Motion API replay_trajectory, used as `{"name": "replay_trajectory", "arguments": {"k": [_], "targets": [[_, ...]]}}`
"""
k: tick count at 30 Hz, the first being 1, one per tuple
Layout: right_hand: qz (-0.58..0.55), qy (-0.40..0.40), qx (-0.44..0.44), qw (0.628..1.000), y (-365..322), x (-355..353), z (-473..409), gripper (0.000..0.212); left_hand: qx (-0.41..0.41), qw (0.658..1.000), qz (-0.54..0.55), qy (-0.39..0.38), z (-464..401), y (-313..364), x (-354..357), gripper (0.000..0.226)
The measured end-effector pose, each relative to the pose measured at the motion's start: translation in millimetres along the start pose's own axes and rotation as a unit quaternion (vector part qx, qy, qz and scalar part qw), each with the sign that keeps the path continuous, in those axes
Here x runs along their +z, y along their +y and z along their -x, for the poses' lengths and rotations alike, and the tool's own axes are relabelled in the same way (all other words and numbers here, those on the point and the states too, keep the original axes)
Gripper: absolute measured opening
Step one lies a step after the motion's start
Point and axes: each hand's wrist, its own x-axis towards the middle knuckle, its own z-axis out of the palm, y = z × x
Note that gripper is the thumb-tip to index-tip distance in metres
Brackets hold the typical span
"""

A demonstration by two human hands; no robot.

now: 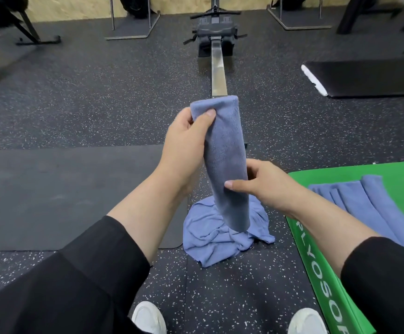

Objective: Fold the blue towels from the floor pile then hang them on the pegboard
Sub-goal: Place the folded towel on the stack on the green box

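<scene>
Folded blue towel [227, 162], a long narrow strip, hangs upright over the crumpled floor pile [222, 239]. Left hand [186, 141] pinches its top corner, thumb in front. Right hand [263, 184] grips its middle, thumb across the cloth. More folded towels [369, 206] lie on the green box [316, 273].

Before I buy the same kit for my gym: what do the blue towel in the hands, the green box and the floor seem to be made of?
Towel: soft matte cloth, likely microfibre, fine ribbing. Green box: smooth vinyl-like cover, slight sheen. Floor: dark rubber, pale flecks, matte.
</scene>
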Motion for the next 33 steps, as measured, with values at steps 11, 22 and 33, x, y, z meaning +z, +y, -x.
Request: {"name": "replay_trajectory", "arguments": {"k": [11, 22, 33], "targets": [[0.015, 0.027, -0.006, 1.000, -4, -29, 26, 0.033, 0.024, 0.998, 0.051, 0.018, -13, 34, 33, 0.012], [-0.009, 0.048, 0.049, 0.998, 13, -105, 103, 0.024, -0.037, 0.995, 0.091, 0.001, -29, 40, 115, 0.023], [-0.106, 0.224, 0.159, 0.956, 124, -181, 240, 0.053, -0.223, 0.970, 0.088, -0.029, -24, -68, 258, 0.020]]}}
